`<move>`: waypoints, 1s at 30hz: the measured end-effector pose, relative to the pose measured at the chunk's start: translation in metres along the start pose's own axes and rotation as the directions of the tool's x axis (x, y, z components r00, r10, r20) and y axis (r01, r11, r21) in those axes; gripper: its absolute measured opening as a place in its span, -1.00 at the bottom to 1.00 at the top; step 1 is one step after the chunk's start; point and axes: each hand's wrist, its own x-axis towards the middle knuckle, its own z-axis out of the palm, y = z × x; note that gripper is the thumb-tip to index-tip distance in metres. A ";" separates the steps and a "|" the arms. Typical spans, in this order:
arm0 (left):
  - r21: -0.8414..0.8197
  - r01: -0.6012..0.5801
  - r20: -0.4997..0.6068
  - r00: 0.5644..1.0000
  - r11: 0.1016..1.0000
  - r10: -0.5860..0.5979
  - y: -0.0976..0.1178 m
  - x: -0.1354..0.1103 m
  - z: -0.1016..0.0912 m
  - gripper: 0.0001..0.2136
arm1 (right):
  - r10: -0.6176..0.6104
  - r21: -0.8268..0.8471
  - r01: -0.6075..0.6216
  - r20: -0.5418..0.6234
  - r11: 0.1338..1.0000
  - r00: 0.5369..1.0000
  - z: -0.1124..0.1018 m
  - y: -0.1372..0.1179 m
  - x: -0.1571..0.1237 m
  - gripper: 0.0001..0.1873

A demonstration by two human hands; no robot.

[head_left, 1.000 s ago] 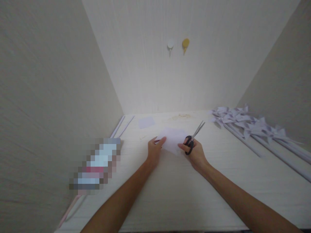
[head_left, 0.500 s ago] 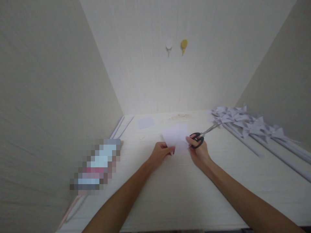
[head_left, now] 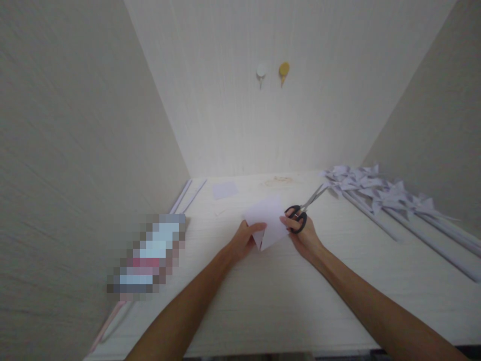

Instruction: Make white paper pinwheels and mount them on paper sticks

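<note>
A pale sheet of paper [head_left: 271,215] is held between both hands, with a slit at its near corner. My left hand [head_left: 246,238] pinches its left side, thumb on top and the other fingers underneath. On the right edge of the sheet, the thumb of my right hand [head_left: 306,235] presses the paper. That same hand also has black-handled scissors [head_left: 298,219] looped on its fingers, the blades pointing away to the upper right and slightly apart. How the right fingers sit under the paper is hidden.
Several paper pinwheels [head_left: 391,195] on rolled paper sticks lie at the right. A smaller paper piece [head_left: 224,190] and thin paper rolls [head_left: 181,196] are at the back left. A blurred phone-like object [head_left: 150,255] stands left. Walls enclose three sides, with two hooks [head_left: 284,69] behind.
The paper has turned, and its slit corner now points toward me. My right hand with the scissors has shifted slightly left; my left thumb lies further over the sheet.
</note>
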 end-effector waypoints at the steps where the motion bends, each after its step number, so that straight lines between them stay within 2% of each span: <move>1: 0.021 0.002 0.019 1.000 1.000 -0.002 -0.001 0.000 -0.001 -0.71 | 0.004 0.010 -0.004 0.003 1.000 1.000 0.000 0.000 0.000 -0.71; 5: 0.085 -0.027 0.038 0.999 0.996 0.024 -0.005 0.000 -0.002 -0.70 | -0.029 0.045 0.031 -0.051 0.999 0.998 0.001 0.000 0.000 -0.74; 8: 0.085 -0.086 -0.070 0.993 0.993 0.092 -0.008 0.002 0.001 -0.74 | -0.077 0.051 0.085 -0.144 0.995 0.987 0.001 0.000 0.001 -0.75; 11: 0.065 -0.167 -0.192 0.965 0.984 0.176 -0.010 0.004 0.003 -0.78 | -0.084 -0.031 0.080 -0.192 0.996 0.978 0.001 0.002 0.000 -0.75; 13: 0.067 -0.209 -0.241 0.945 0.976 0.219 -0.011 0.006 0.003 -0.80 | -0.089 -0.106 0.073 -0.154 0.992 0.984 0.001 0.005 -0.001 -0.75; 16: 0.107 -0.223 -0.286 0.926 0.969 0.245 -0.011 0.006 0.002 -0.82 | -0.078 -0.228 0.078 0.009 0.971 0.997 0.002 0.009 -0.005 -0.74; 19: 0.155 -0.224 -0.307 0.915 0.962 0.263 -0.010 0.006 0.002 -0.80 | -0.022 -0.355 0.084 0.176 0.931 0.984 0.006 0.011 -0.010 -0.74; 21: 0.168 -0.230 -0.315 0.909 0.958 0.274 -0.010 0.006 0.002 -0.77 | 0.016 -0.401 0.083 0.237 0.912 0.971 0.008 0.011 -0.012 -0.75; 30: 0.257 -0.248 -0.266 0.911 0.934 0.315 -0.016 0.008 -0.004 -0.72 | 0.025 -0.378 0.064 0.226 0.923 0.974 0.009 0.009 -0.015 -0.70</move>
